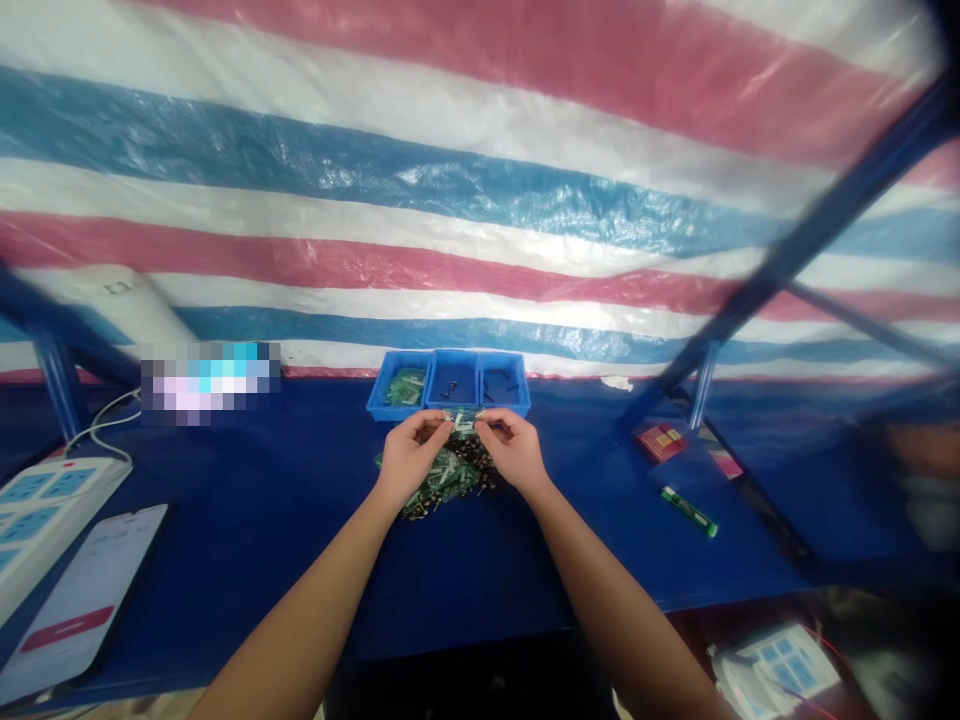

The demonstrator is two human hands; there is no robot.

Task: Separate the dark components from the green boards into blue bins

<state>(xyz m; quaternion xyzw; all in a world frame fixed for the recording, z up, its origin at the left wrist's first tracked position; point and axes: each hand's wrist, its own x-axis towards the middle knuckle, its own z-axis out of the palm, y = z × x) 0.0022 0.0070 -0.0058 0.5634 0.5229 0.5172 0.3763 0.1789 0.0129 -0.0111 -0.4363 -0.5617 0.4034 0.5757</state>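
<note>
My left hand point(409, 457) and my right hand point(517, 450) meet at the middle of the blue table. Between them, thumbs and fingers pinch the two sides of a small clear plastic bag point(464, 424) with green and white showing on it. Just below lies a pile of similar green-and-clear bags point(448, 474), mixed with small dark and brassy parts point(484, 470) too small to name. Right behind my fingers stand three joined blue bins point(429, 388). The left one holds green bags point(405, 387); a few small screw-like pieces point(452, 387) lie in the middle one, and thin dark pieces point(499, 382) in the right one.
At left are a phone point(94, 590), a white power strip point(56, 510) and a cable point(101, 425). A green packet point(688, 511) and a red box point(661, 441) lie at right, near a blue metal frame point(739, 310). Striped sheeting point(465, 180) hangs behind the table.
</note>
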